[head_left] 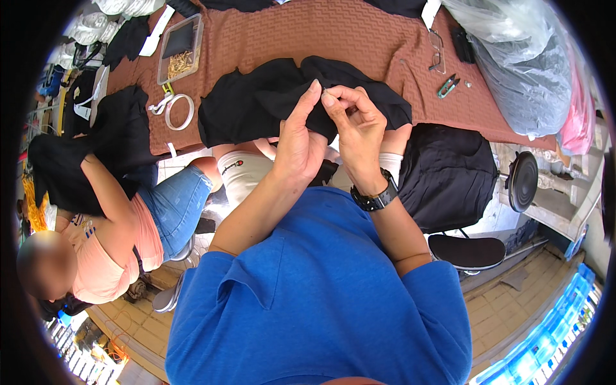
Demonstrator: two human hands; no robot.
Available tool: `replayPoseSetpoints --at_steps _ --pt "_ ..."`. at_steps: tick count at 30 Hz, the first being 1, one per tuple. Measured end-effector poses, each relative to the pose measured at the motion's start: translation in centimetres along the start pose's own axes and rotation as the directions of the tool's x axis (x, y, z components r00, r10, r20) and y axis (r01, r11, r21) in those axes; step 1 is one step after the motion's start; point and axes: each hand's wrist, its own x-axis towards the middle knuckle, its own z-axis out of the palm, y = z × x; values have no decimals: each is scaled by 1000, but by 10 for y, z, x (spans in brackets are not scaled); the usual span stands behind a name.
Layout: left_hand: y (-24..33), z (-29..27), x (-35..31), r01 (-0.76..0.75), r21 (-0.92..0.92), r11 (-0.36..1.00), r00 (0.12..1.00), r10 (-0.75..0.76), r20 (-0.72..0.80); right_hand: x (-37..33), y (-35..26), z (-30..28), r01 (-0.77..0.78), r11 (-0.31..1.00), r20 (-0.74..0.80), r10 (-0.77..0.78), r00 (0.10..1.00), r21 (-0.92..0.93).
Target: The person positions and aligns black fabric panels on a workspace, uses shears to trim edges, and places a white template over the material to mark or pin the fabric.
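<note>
Observed: left hand (300,147) and right hand (358,125) raised over black fabric (237,102) at the near edge of a brown-covered tabletop (276,32). Left thumb points upward, its tip just beside the right fingertips. Right thumb and index fingertip are pinched together; anything between them is too small to identify. 1 dark watch (377,197) on the right wrist. Tabletop, left side: 1 clear box (199,43) containing tan pieces (181,64); 1 white ring (191,110) near it. Right side: 1 pair of eyeglasses (437,61), 1 pair of green snips (446,88), translucent plastic bagging (523,70). 1 co-worker (106,266) sits far left.
</note>
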Motion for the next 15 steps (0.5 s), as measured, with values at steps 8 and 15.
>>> replayPoseSetpoints --at_steps 8,15 --pt "0 4 -1 2 -43 999 1000 -1 18 2 2 0 4 1000 -22 -4 1000 1" --pt "-2 0 2 -4 -51 999 1000 3 -13 3 3 0 -1 1000 -22 1 1000 4"
